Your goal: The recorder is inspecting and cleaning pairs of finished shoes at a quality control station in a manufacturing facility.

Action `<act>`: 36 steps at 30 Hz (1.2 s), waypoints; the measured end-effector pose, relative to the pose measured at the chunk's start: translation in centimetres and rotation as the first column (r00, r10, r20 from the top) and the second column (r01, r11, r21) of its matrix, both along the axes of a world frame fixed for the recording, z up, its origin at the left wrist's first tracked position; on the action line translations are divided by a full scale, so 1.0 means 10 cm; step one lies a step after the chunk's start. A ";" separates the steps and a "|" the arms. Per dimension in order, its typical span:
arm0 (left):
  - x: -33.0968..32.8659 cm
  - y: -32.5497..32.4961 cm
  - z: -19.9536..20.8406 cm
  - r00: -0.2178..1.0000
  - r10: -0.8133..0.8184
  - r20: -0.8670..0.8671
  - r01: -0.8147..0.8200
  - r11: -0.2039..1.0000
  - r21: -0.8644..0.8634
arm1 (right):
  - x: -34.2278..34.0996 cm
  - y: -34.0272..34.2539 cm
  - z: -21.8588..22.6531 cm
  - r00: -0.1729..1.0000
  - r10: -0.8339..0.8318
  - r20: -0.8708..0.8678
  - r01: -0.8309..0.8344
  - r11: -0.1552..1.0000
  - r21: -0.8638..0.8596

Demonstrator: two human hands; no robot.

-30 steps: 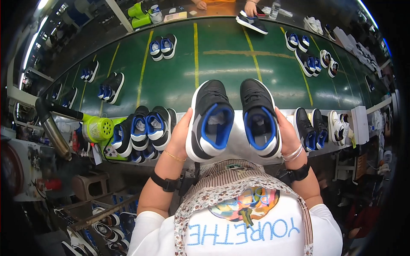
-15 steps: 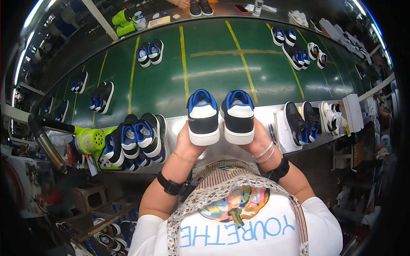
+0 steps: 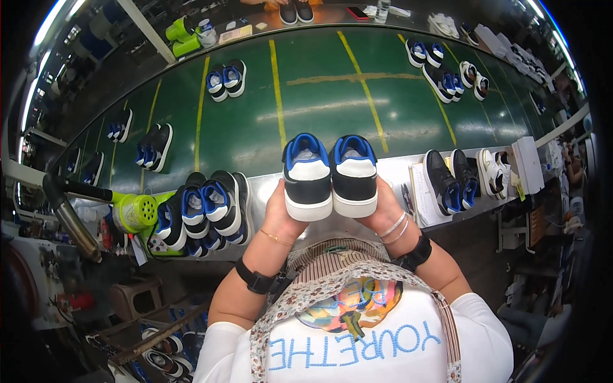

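A pair of black sneakers with white heel patches, white soles and blue linings is held up in front of me, heels toward me. My left hand is closed round the outer side of the left sneaker. The right sneaker is gripped from its outer side by my right hand. Both are level, their inner sides touching or nearly so. Crumpled pale stuffing shows inside them. Most of my fingers are hidden under and behind the shoes.
A green belt with yellow lines carries several pairs of shoes. Stacked sneakers and a lime-green blower stand at left on the metal ledge. Black sneakers, white shoes and a notepad lie at right. Opposite, a person's hands touch dark shoes.
The two sneakers have come together, closing the gap between them. Across the belt, the other person's hand has moved closer to the dark shoes.
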State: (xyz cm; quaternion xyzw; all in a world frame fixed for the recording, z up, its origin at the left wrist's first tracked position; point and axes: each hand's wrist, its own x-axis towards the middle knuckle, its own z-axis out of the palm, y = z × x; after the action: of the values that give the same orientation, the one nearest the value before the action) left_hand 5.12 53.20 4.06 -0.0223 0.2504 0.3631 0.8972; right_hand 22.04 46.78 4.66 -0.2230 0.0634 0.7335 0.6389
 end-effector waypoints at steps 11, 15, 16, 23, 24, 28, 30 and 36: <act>-0.66 0.06 -0.98 -0.064 0.728 -0.682 0.971 0.204 0.126 | 0.08 -0.01 -0.02 0.984 -0.064 -0.164 0.050 0.995 -0.087; -0.05 0.11 0.06 0.605 0.678 -0.417 0.715 -0.231 0.660 | 0.13 -0.04 -0.09 0.993 0.013 -0.116 -0.018 0.999 -0.049; 0.07 0.12 0.25 0.684 0.593 -0.425 0.673 -0.290 0.680 | 0.13 -0.04 -0.10 0.994 0.052 -0.098 -0.053 0.999 -0.010; 0.27 0.21 0.48 0.702 0.277 -0.656 0.709 -0.365 0.604 | 0.02 -0.08 0.11 0.981 0.188 -0.048 -0.189 0.982 -0.021; 0.26 0.17 0.46 0.722 0.349 -0.598 0.692 -0.339 0.638 | 0.01 -0.08 0.10 0.982 0.184 -0.049 -0.185 0.983 -0.021; 0.38 0.08 0.33 0.662 0.551 -0.508 0.681 -0.159 0.715 | -0.10 -0.06 -0.07 0.990 0.127 -0.065 -0.128 0.992 -0.013; 0.41 0.10 0.34 0.629 0.430 -0.647 0.712 0.014 0.702 | -0.15 -0.07 -0.09 0.988 0.116 -0.106 -0.117 0.993 -0.005; 0.44 0.24 0.25 0.971 0.128 -0.201 0.067 0.663 0.745 | -0.16 -0.12 -0.01 0.997 0.042 -0.062 -0.044 0.999 -0.030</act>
State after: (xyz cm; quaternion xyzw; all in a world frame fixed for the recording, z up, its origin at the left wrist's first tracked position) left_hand 9.48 55.61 6.57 0.3866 0.1835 0.4487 0.7846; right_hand 20.46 45.55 4.58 -0.2114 0.0897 0.7524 0.6173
